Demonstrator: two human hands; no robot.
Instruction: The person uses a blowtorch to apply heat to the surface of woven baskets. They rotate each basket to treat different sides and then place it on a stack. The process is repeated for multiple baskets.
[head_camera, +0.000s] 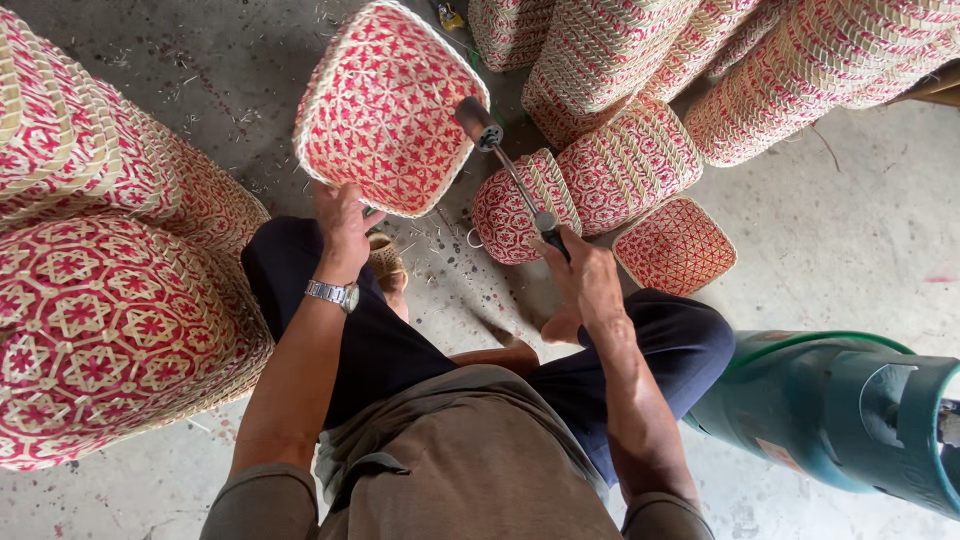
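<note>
The person sits on the concrete floor (850, 230) with knees apart, surrounded by woven red-and-cream baskets.

Containers by position:
- Held basket (385, 105): rounded-square shape, star-pattern base turned toward the person, raised above the left knee near the top centre of the view.
- Large baskets (100, 300): stacked along the left edge of the floor, same red star weave.
- Basket stacks (720, 60): lying on their sides along the top right, nested in rows.
- Small baskets (590, 185): three lie on the floor just ahead of the right knee; one shows its flat base.
- Green gas cylinder (850, 410): lies at the lower right edge, beside the right leg. A small pale label sits on its side; its content is too small to tell.

Grip:
- Left hand (340, 225): fingers closed on the lower rim of the held basket; a metal wristwatch (333, 292) sits on the wrist.
- Right hand (585, 275): fist clamped around the dark handle of a torch (510, 170). The metal nozzle touches or nearly touches the right edge of the held basket.
</note>
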